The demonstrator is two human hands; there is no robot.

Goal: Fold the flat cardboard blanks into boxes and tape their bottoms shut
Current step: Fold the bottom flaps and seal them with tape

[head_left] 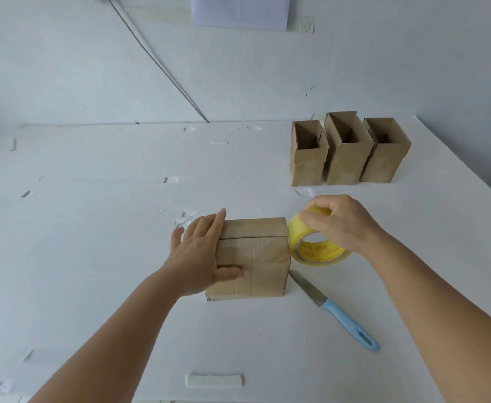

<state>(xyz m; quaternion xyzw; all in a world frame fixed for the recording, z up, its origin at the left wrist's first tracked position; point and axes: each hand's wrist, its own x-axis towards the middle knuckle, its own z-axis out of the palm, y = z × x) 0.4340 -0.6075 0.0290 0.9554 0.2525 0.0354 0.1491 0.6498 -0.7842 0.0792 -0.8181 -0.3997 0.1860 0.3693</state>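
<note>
Cardboard box [256,257] is pressed flat-handed by left hand [200,254], bottom flaps up. Tape roll [315,242] is grasped by right hand [340,222], touching the box's right edge. Knife [337,311] lies below right hand; three finished boxes [347,149] well beyond it.

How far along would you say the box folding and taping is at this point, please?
Done: three boxes stand upright with open tops at the back right of the table. In hand: a fourth box lies with its closed flaps up; the left hand rests on it while the right hand grips the tape roll beside it. Left: sealing that seam and cutting the tape, probably with the knife. No flat blanks are in view.
</note>
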